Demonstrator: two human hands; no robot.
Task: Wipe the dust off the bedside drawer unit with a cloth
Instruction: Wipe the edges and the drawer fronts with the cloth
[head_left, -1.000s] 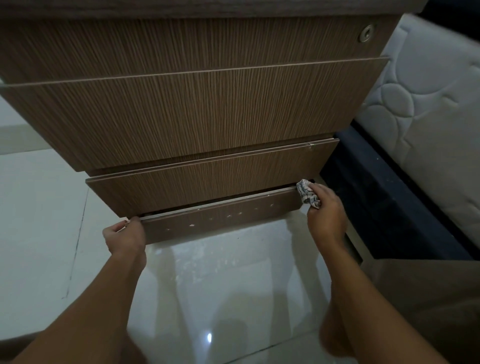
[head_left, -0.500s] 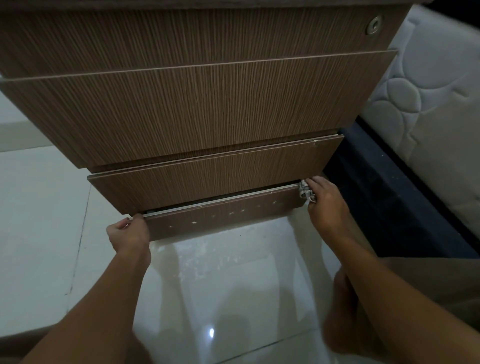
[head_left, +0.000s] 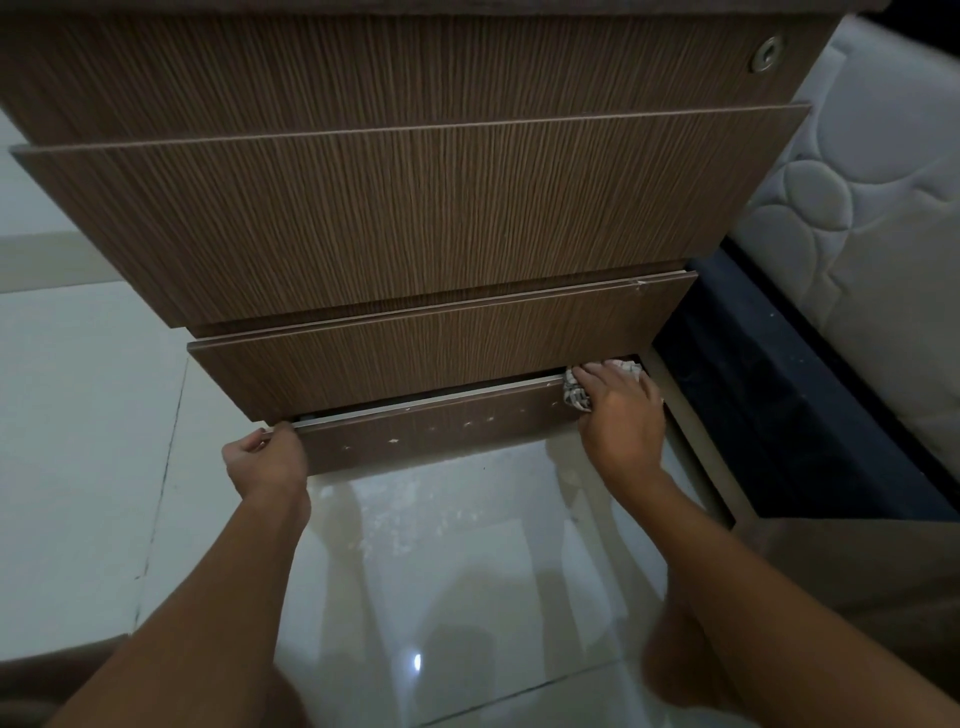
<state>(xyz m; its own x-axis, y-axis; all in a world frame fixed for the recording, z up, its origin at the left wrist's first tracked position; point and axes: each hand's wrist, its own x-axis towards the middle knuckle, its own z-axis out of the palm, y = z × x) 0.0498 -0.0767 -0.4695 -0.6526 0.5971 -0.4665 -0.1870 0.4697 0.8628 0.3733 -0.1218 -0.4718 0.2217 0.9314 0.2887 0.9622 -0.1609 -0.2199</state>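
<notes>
The unit (head_left: 415, 218) fills the upper part of the view, brown with a fine upright grain, its drawer fronts stepping out one above another and a round metal lock (head_left: 764, 54) at the top right corner. At its foot a low bottom panel (head_left: 441, 431) tilts out from under the lowest drawer (head_left: 415, 358), with a pale strip along its top edge and small light chips across its face. The left hand (head_left: 270, 457) grips the panel's left end, fingers curled round it and the thumb on the top edge. The right hand (head_left: 621, 410) is at the panel's right end, fingers bent over the cloth (head_left: 574, 397) and clamped on it, pressing it to the top corner of the panel just under the lowest drawer. The cloth is bunched, pale with a dark pattern, and shows only at the thumb side and past the fingertips. The floor (head_left: 78, 415) is glossy pale tile, with white specks (head_left: 410, 519) scattered just below the panel. To the right stands a quilted white mattress (head_left: 857, 208) on a dark bed base (head_left: 779, 415), close beside the unit
</notes>
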